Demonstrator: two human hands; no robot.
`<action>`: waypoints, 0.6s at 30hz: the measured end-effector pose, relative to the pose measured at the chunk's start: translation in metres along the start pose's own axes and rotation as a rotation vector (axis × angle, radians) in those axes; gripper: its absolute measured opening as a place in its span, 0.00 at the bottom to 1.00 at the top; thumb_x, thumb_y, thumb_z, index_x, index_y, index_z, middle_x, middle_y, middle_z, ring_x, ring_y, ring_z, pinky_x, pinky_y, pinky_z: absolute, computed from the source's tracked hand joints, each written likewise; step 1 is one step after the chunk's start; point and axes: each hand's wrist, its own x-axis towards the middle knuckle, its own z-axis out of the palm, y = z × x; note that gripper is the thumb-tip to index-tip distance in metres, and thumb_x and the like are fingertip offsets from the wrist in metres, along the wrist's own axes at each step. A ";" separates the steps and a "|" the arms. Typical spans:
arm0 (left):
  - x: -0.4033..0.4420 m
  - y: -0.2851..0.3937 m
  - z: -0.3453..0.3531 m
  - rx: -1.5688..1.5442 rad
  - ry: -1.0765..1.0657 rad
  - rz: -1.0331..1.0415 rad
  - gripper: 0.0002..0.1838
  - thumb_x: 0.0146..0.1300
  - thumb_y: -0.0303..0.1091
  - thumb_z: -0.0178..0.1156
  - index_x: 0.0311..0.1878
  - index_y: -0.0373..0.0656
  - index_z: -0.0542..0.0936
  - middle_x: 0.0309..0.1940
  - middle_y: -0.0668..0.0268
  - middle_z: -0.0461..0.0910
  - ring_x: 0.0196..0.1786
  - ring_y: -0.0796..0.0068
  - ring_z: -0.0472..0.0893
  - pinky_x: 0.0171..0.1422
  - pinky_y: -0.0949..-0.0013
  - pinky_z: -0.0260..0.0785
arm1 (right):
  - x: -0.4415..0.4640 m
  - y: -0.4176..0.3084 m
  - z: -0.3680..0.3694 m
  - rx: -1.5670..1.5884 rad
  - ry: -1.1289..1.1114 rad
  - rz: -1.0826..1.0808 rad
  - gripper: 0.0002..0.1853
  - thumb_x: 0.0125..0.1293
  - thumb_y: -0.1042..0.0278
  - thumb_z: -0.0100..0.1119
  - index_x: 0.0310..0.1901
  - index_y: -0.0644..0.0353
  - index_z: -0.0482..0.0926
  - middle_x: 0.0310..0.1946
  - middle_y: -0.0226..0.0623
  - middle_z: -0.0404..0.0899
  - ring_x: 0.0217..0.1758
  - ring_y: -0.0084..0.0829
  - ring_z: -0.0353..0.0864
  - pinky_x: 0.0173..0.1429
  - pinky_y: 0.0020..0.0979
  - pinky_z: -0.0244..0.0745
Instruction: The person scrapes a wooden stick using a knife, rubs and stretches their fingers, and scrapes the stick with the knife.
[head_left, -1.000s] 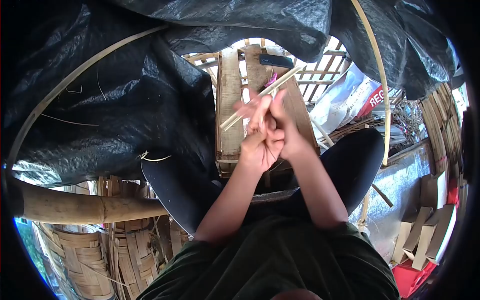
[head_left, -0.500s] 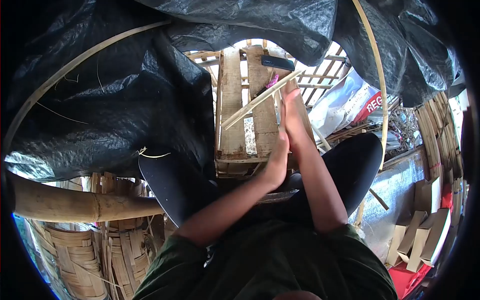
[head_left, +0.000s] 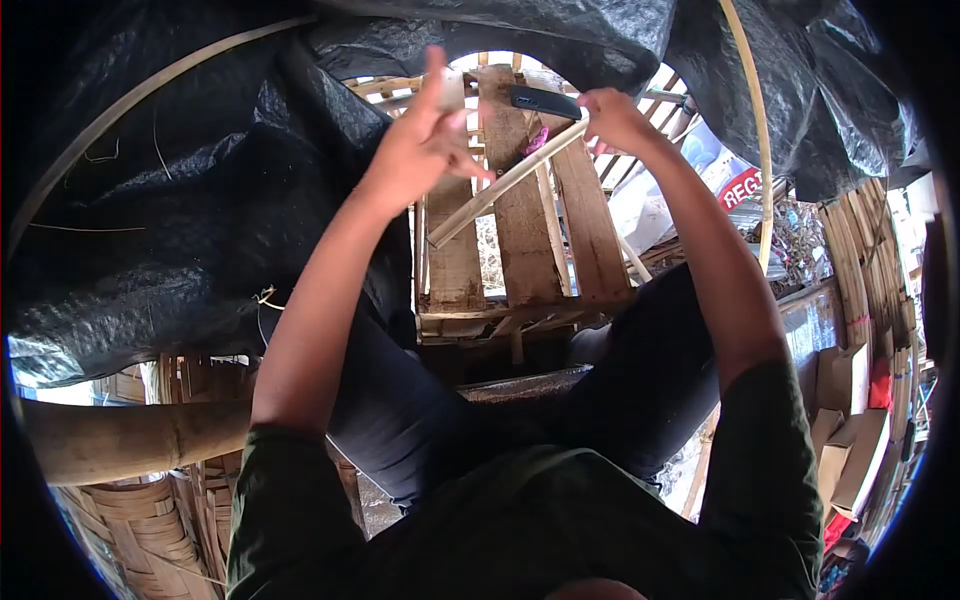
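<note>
My left hand [head_left: 418,148] is raised over the left side of the slatted wooden table [head_left: 525,240], its fingers spread and partly blurred, with nothing in it. At the table's far right, my right hand [head_left: 615,122] has its fingers bent around the upper end of the pale bamboo strips [head_left: 500,187]. These strips slant across the tabletop from lower left to upper right. A dark phone [head_left: 545,101] lies at the far edge, just left of my right hand. The small pink item [head_left: 537,141] sits beside the strips.
Black plastic sheeting [head_left: 190,220] hangs on the left and overhead. A thick bamboo pole [head_left: 140,440] runs at the lower left above a woven basket [head_left: 135,520]. On the right are a white and red sack [head_left: 725,180] and cardboard boxes [head_left: 850,450].
My hands, earlier pressed together in front of the strips, have parted. The left moved up and left with fingers spread; the right moved up to the strips' far end.
</note>
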 end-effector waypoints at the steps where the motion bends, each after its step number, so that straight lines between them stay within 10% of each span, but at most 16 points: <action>1: 0.002 -0.013 -0.011 -0.014 0.073 0.106 0.43 0.74 0.18 0.36 0.79 0.59 0.25 0.75 0.44 0.57 0.61 0.50 0.80 0.71 0.52 0.68 | 0.018 0.023 0.018 -0.027 0.043 -0.167 0.11 0.68 0.66 0.55 0.44 0.58 0.85 0.30 0.47 0.85 0.31 0.43 0.88 0.40 0.37 0.83; 4: 0.001 -0.057 -0.028 0.602 0.230 0.358 0.58 0.53 0.03 0.35 0.79 0.62 0.25 0.76 0.46 0.57 0.76 0.50 0.63 0.76 0.58 0.57 | 0.078 0.066 0.068 -0.423 0.020 -0.463 0.09 0.55 0.73 0.62 0.38 0.52 0.87 0.35 0.49 0.85 0.44 0.51 0.85 0.49 0.46 0.80; 7: -0.012 -0.059 -0.030 0.853 0.021 -0.253 0.31 0.64 0.19 0.54 0.71 0.43 0.68 0.66 0.44 0.70 0.71 0.57 0.71 0.73 0.65 0.62 | 0.084 0.053 0.087 -0.476 -0.037 -0.537 0.08 0.60 0.68 0.65 0.41 0.56 0.85 0.41 0.48 0.84 0.48 0.49 0.83 0.52 0.45 0.78; 10: -0.011 -0.081 -0.025 0.828 -0.006 -0.206 0.12 0.67 0.35 0.60 0.45 0.36 0.82 0.67 0.44 0.70 0.73 0.50 0.66 0.74 0.58 0.61 | 0.098 0.053 0.103 -0.565 -0.265 -0.596 0.07 0.62 0.68 0.65 0.39 0.60 0.81 0.41 0.44 0.80 0.47 0.48 0.82 0.51 0.45 0.76; 18: -0.003 -0.143 -0.008 1.060 -0.151 -0.002 0.20 0.62 0.44 0.67 0.31 0.34 0.78 0.76 0.44 0.55 0.80 0.41 0.47 0.79 0.40 0.44 | 0.117 0.076 0.121 -0.442 -0.288 -0.741 0.06 0.66 0.72 0.56 0.42 0.61 0.76 0.42 0.49 0.77 0.49 0.50 0.80 0.51 0.45 0.75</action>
